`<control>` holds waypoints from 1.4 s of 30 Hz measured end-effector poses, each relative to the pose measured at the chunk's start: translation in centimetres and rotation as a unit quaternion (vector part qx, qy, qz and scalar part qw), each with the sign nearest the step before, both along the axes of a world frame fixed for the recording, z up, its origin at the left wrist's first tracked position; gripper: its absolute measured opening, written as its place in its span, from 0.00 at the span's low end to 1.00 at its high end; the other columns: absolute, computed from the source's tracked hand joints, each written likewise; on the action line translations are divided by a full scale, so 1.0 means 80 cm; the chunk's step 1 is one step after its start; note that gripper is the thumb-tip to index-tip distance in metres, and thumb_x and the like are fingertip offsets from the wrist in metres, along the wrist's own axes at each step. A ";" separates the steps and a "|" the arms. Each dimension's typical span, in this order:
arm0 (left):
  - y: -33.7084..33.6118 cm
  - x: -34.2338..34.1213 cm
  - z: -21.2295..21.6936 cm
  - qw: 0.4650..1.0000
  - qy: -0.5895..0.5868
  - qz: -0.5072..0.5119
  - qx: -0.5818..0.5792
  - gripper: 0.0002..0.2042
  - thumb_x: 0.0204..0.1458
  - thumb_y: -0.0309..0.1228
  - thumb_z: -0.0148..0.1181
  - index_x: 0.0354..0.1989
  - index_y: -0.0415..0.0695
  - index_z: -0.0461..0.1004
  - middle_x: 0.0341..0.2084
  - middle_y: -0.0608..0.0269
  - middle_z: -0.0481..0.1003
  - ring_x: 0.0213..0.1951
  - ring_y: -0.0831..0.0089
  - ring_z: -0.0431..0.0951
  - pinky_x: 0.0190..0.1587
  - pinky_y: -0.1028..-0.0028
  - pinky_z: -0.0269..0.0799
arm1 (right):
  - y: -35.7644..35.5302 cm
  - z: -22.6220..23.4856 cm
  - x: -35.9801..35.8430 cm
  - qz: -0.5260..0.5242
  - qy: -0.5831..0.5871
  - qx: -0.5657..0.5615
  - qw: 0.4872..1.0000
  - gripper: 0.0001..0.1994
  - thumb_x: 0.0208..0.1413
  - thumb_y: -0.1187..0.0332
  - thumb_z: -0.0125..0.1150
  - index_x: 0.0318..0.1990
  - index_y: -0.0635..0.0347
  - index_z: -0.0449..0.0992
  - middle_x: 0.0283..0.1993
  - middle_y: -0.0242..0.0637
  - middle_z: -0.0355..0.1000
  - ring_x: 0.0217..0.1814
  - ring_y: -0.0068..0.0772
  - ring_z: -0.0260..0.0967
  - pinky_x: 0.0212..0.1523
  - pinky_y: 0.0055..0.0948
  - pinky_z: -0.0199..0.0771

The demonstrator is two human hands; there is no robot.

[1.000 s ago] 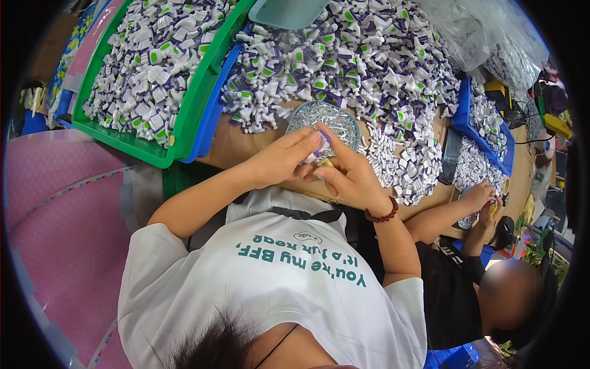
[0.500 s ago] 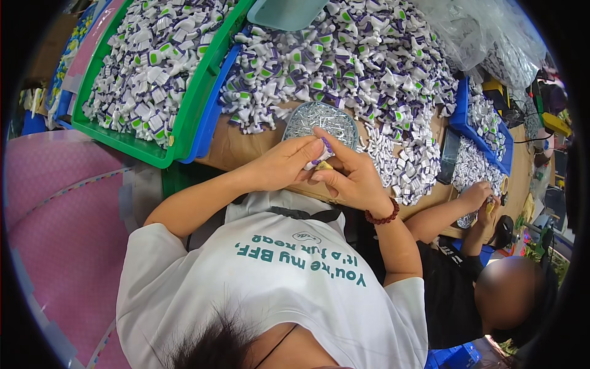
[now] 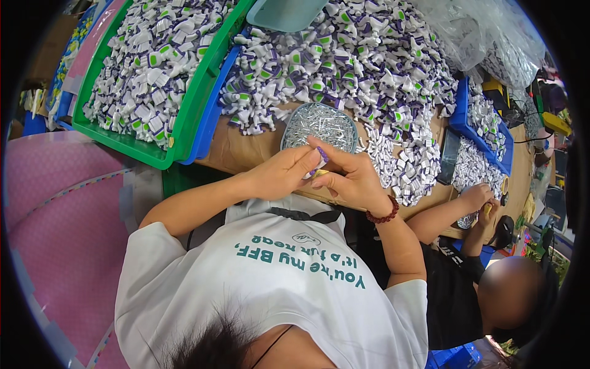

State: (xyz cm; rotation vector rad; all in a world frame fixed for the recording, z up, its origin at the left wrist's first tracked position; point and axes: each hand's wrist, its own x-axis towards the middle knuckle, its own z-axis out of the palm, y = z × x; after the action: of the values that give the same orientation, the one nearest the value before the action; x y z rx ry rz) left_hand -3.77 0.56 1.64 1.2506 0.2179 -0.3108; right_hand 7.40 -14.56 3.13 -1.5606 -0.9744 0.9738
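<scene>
Hands lower, pinching plastic part

Two hands meet over a small part at the worktop's near edge
Left hand and right hand pinch a white-and-purple piece just before a round dish of metal pins, beside heaped plastic parts

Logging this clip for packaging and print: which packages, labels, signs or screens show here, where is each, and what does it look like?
Clear plastic bag: top right, behind the heap of white parts; crumpled, holding small white parts.
Printed lettering: across the white shirt below the hands; teal lettering, upside down in this view.
No signs or screens can be made out.
</scene>
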 end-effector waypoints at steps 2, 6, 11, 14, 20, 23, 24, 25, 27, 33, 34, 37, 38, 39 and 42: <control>0.003 -0.001 -0.003 1.000 -0.004 -0.011 0.013 0.19 0.62 0.43 0.34 0.37 0.40 0.66 0.21 0.69 0.65 0.23 0.82 0.61 0.25 0.80 0.58 | 0.001 -0.006 0.001 0.000 -0.011 -0.005 1.000 0.28 0.46 0.78 0.61 0.58 0.56 0.65 0.20 0.28 0.71 0.17 0.09 0.58 0.19 0.14 0.59; 0.007 -0.001 -0.004 0.989 -0.036 -0.022 0.145 0.19 0.62 0.43 0.34 0.39 0.39 0.66 0.23 0.65 0.69 0.23 0.80 0.62 0.26 0.79 0.59 | 0.005 -0.020 0.000 0.000 -0.033 0.004 0.999 0.28 0.46 0.77 0.62 0.58 0.56 0.65 0.20 0.26 0.71 0.17 0.09 0.58 0.19 0.14 0.59; 0.009 0.008 -0.015 0.994 0.060 0.029 -0.087 0.19 0.61 0.46 0.35 0.36 0.42 0.66 0.21 0.64 0.69 0.16 0.84 0.58 0.17 0.83 0.54 | 0.016 -0.017 0.005 -0.025 0.141 -0.058 0.988 0.27 0.49 0.73 0.61 0.59 0.56 0.64 0.25 0.32 0.73 0.21 0.13 0.63 0.21 0.16 0.64; 0.012 0.011 -0.015 0.951 0.103 0.064 -0.284 0.21 0.61 0.47 0.35 0.31 0.42 0.66 0.16 0.68 0.65 0.11 0.85 0.53 0.13 0.85 0.50 | 0.014 -0.010 0.015 -0.021 0.243 -0.038 0.969 0.25 0.53 0.74 0.57 0.60 0.58 0.61 0.26 0.32 0.72 0.20 0.12 0.61 0.19 0.13 0.60; 0.014 0.007 -0.017 0.941 0.099 0.068 -0.318 0.20 0.62 0.46 0.33 0.31 0.42 0.65 0.10 0.69 0.59 0.10 0.85 0.51 0.12 0.83 0.45 | 0.009 -0.009 0.007 -0.018 0.211 -0.031 0.977 0.26 0.53 0.74 0.57 0.61 0.57 0.59 0.27 0.33 0.73 0.19 0.12 0.60 0.19 0.12 0.59; 0.014 0.006 -0.014 0.959 0.087 0.049 -0.264 0.21 0.61 0.48 0.34 0.32 0.42 0.66 0.13 0.68 0.62 0.10 0.85 0.52 0.12 0.85 0.47 | 0.011 -0.009 0.003 -0.015 0.186 -0.036 0.982 0.27 0.53 0.73 0.57 0.61 0.56 0.59 0.27 0.32 0.73 0.19 0.11 0.60 0.20 0.12 0.59; 0.014 0.005 -0.013 0.963 0.083 0.052 -0.251 0.21 0.62 0.47 0.33 0.33 0.41 0.66 0.14 0.67 0.63 0.11 0.85 0.53 0.13 0.84 0.48 | 0.012 -0.008 0.003 -0.014 0.184 -0.039 0.982 0.27 0.53 0.73 0.57 0.62 0.56 0.58 0.26 0.31 0.73 0.18 0.11 0.59 0.20 0.12 0.59; 0.013 0.004 -0.011 0.967 0.078 0.055 -0.238 0.20 0.62 0.46 0.33 0.34 0.41 0.65 0.15 0.65 0.64 0.11 0.85 0.53 0.13 0.84 0.48 | 0.013 -0.007 0.002 -0.013 0.181 -0.042 0.982 0.28 0.53 0.73 0.58 0.62 0.56 0.58 0.26 0.31 0.73 0.18 0.11 0.59 0.20 0.12 0.60; 0.008 0.004 0.002 0.978 0.071 0.055 -0.187 0.21 0.62 0.47 0.32 0.36 0.41 0.65 0.18 0.65 0.66 0.13 0.86 0.55 0.14 0.85 0.49 | 0.016 -0.002 0.001 -0.019 0.202 -0.044 0.978 0.27 0.52 0.73 0.58 0.61 0.56 0.60 0.25 0.29 0.72 0.18 0.10 0.58 0.20 0.12 0.59; 0.000 -0.009 -0.004 0.994 0.026 0.085 -0.070 0.19 0.62 0.45 0.33 0.36 0.41 0.65 0.22 0.67 0.67 0.26 0.80 0.66 0.28 0.80 0.62 | 0.021 0.001 -0.005 -0.008 0.109 -0.077 0.991 0.24 0.50 0.76 0.58 0.57 0.60 0.65 0.23 0.26 0.70 0.18 0.10 0.55 0.20 0.13 0.58; -0.004 -0.013 -0.003 0.993 0.031 0.100 -0.053 0.19 0.62 0.43 0.33 0.34 0.41 0.65 0.22 0.67 0.67 0.25 0.80 0.66 0.28 0.79 0.62 | 0.021 -0.002 -0.008 -0.008 0.105 -0.084 0.991 0.24 0.50 0.77 0.58 0.57 0.60 0.66 0.22 0.26 0.70 0.18 0.10 0.55 0.20 0.13 0.57; 0.002 -0.017 -0.011 0.992 0.005 0.117 -0.040 0.17 0.62 0.43 0.34 0.35 0.42 0.65 0.23 0.68 0.67 0.24 0.81 0.66 0.27 0.80 0.62 | 0.024 -0.023 -0.019 -0.036 0.130 -0.065 0.989 0.24 0.49 0.77 0.58 0.57 0.60 0.65 0.24 0.27 0.71 0.19 0.09 0.57 0.19 0.12 0.58; 0.005 -0.018 -0.012 0.992 -0.005 0.114 -0.049 0.17 0.62 0.43 0.35 0.36 0.42 0.65 0.24 0.68 0.67 0.24 0.82 0.66 0.25 0.82 0.61 | 0.027 -0.025 -0.021 -0.043 0.139 -0.065 0.987 0.24 0.49 0.78 0.58 0.57 0.60 0.65 0.25 0.28 0.72 0.19 0.09 0.58 0.19 0.12 0.58; 0.010 -0.023 -0.012 0.992 -0.014 0.111 -0.058 0.16 0.62 0.43 0.36 0.38 0.43 0.65 0.24 0.69 0.67 0.24 0.83 0.66 0.24 0.83 0.61 | 0.034 -0.023 -0.022 -0.037 0.176 -0.057 0.982 0.25 0.50 0.79 0.58 0.58 0.60 0.64 0.27 0.30 0.73 0.20 0.10 0.60 0.19 0.12 0.60; 0.044 -0.036 0.021 0.997 0.059 0.024 0.049 0.15 0.62 0.41 0.36 0.34 0.42 0.65 0.22 0.68 0.67 0.23 0.81 0.67 0.25 0.81 0.63 | 0.051 -0.015 -0.024 0.014 0.220 -0.025 0.975 0.26 0.50 0.79 0.58 0.59 0.59 0.63 0.28 0.32 0.73 0.21 0.11 0.61 0.19 0.13 0.62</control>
State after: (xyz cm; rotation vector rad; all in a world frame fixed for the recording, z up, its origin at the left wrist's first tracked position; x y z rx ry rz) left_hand -6.63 4.09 3.30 1.3236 0.3670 -0.3355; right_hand 5.49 -10.50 1.95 -1.2935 -0.6639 1.3037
